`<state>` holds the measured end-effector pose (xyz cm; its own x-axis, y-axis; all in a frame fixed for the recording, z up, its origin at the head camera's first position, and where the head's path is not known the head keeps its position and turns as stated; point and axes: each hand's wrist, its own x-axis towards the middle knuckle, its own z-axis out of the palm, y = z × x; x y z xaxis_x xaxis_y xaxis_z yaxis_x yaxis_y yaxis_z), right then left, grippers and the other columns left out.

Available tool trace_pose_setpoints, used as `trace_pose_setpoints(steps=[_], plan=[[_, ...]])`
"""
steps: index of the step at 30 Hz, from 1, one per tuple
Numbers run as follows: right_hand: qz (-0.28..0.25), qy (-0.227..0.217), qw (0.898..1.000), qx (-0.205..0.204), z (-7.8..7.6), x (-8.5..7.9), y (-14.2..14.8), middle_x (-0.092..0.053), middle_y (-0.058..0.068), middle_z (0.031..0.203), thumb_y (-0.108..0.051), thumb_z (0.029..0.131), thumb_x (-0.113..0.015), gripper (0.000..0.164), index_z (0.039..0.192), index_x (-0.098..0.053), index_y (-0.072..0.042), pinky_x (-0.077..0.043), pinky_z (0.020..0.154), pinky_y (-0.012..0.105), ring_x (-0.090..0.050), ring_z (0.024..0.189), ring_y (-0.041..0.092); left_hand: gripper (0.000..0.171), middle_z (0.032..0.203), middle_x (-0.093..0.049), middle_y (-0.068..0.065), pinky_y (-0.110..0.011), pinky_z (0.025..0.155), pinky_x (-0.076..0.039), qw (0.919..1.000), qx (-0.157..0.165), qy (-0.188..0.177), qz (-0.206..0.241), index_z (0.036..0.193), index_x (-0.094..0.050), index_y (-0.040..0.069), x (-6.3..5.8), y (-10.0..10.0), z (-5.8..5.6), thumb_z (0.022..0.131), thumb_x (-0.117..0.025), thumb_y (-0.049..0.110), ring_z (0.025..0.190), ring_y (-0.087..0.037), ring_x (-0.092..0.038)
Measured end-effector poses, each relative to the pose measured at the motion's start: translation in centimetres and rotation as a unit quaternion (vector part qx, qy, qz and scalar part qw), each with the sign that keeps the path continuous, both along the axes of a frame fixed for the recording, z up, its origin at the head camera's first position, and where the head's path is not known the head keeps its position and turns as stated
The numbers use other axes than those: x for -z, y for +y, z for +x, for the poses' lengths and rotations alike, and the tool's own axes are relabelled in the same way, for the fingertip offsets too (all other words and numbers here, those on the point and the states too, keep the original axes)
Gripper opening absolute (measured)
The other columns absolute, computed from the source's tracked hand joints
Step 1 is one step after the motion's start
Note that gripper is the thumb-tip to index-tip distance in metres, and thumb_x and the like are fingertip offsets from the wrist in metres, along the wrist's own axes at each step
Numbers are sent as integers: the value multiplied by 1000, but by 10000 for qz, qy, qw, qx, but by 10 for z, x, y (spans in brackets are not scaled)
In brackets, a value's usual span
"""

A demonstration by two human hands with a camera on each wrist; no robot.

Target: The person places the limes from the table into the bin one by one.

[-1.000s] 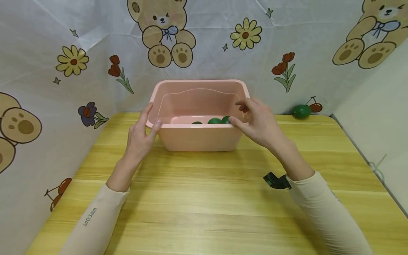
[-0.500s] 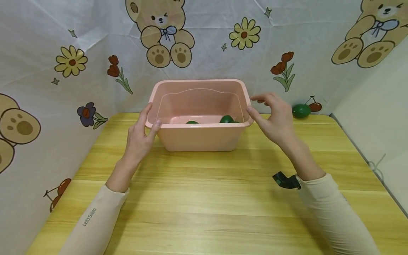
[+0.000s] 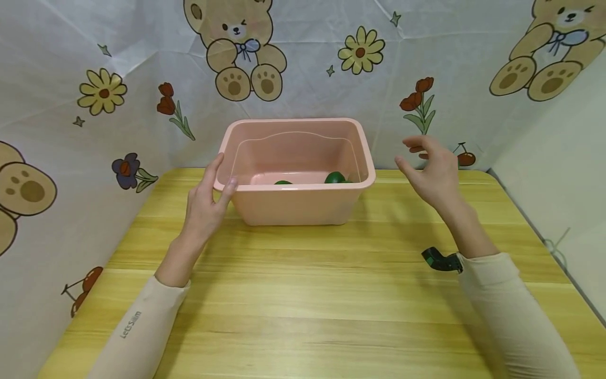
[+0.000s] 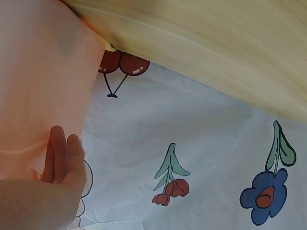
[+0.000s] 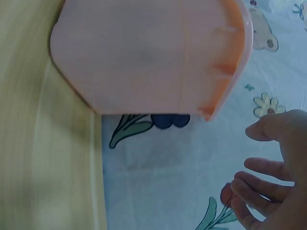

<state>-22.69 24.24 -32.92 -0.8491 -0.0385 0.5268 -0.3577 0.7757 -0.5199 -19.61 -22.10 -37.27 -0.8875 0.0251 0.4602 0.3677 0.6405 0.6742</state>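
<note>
A pink plastic bin [image 3: 293,205] stands at the back of the table. My left hand [image 3: 203,205] rests at its front left corner, thumb at the front rim and straight fingers along the side. In the left wrist view, those fingers [image 4: 74,158] lie against the pink wall. Dark green rounded, fruit-like things [image 3: 335,177] show inside, partly hidden by the front wall. Right of the bin, my right hand [image 3: 435,171] hovers with loosely bent fingers and holds nothing. It hides the green oval thing at the table's back right. The right wrist view shows its fingers [image 5: 264,187] spread.
The wooden table [image 3: 303,295] reaches back to a white cloth [image 3: 303,68] printed with bears and flowers. A pale wall [image 3: 568,173] borders it on the right. A small black device [image 3: 441,259] sticks out from the right sleeve cuff.
My right hand has moved from over the bin's right rim to the right, away from it. The green things in the bin have shifted. My left hand stays at the corner.
</note>
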Motion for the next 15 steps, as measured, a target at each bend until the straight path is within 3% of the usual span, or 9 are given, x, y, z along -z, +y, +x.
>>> trace_pose_setpoints(steps=[9, 15], plan=[[-172, -670, 9970, 353, -3, 15, 27, -63, 24, 134, -27, 102, -67, 43, 136, -65, -1, -48, 101, 62, -61, 119, 43, 68, 161, -49, -15, -65, 116, -41, 10000, 4, 13, -16, 165, -35, 23, 0, 0, 0, 105, -55, 47, 144, -41, -52], [-140, -668, 9970, 370, -10, 25, 43, -62, 29, 132, -24, 103, -66, 43, 135, -63, 4, -46, 99, 63, -58, 118, 46, 68, 163, -47, -14, -65, 117, -40, 10000, 33, 19, -5, 166, -35, 24, 1, 0, 0, 105, -56, 47, 145, -40, -51]])
